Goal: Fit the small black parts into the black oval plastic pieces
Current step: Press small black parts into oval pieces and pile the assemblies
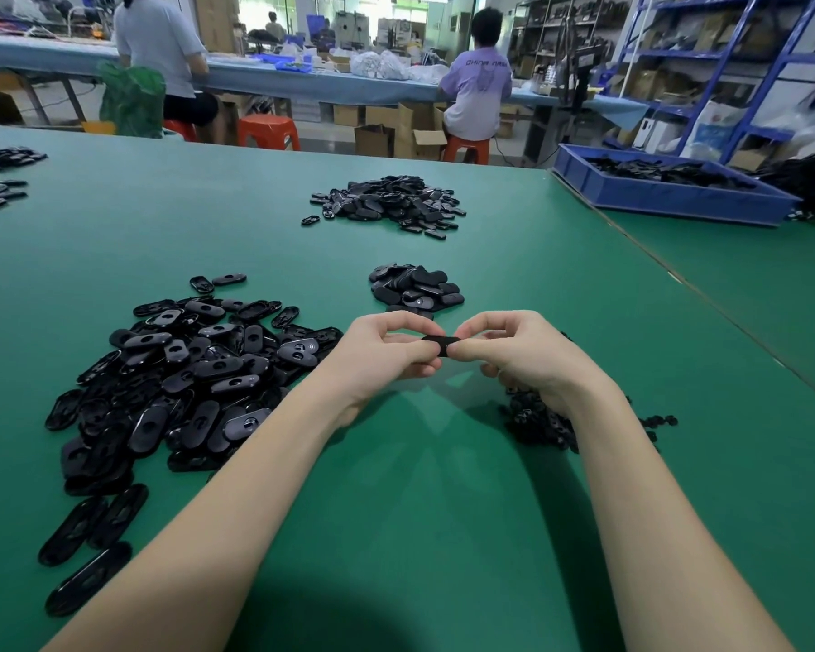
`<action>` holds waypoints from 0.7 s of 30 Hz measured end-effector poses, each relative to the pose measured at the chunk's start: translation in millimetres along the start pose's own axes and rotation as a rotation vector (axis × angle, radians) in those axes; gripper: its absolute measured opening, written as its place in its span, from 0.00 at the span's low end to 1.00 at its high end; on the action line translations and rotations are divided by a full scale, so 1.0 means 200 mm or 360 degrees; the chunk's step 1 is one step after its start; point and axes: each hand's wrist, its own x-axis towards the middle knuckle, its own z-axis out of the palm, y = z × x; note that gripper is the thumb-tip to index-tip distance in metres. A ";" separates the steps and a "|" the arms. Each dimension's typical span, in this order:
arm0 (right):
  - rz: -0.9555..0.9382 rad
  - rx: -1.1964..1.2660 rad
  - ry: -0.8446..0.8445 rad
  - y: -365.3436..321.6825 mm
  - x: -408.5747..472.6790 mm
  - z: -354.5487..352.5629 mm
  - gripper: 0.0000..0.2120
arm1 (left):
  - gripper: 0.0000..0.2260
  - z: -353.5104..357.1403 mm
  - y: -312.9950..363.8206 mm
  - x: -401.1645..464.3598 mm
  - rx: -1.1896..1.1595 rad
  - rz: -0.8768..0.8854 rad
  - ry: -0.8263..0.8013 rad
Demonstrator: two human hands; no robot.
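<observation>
Glossy black oval plastic pieces (180, 383) lie heaped on the matte green bench (419, 510) at near left. A heap of small, dull black parts (542, 423) sits at near right, partly under the right wrist. One black oval piece (441, 344) is held edge-on between both grips: left hand (387, 355) and right hand (514, 352) each pinch one end, fingers curled.

1. Faint lettering, seemingly "CHINA" plus a second unclear word, across the back of a purple shirt (478, 84), far beyond the hands, slightly right.
</observation>
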 end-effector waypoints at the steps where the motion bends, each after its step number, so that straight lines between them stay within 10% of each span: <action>1: -0.0012 -0.0016 0.0024 0.00 0.00 0.00 0.06 | 0.06 0.00 0.00 0.00 0.0006 0.0008 0.0012; 21: -0.0098 -0.0035 0.0253 0.03 0.05 0.07 0.06 | 0.06 0.00 -0.03 0.02 0.0167 0.0134 0.0147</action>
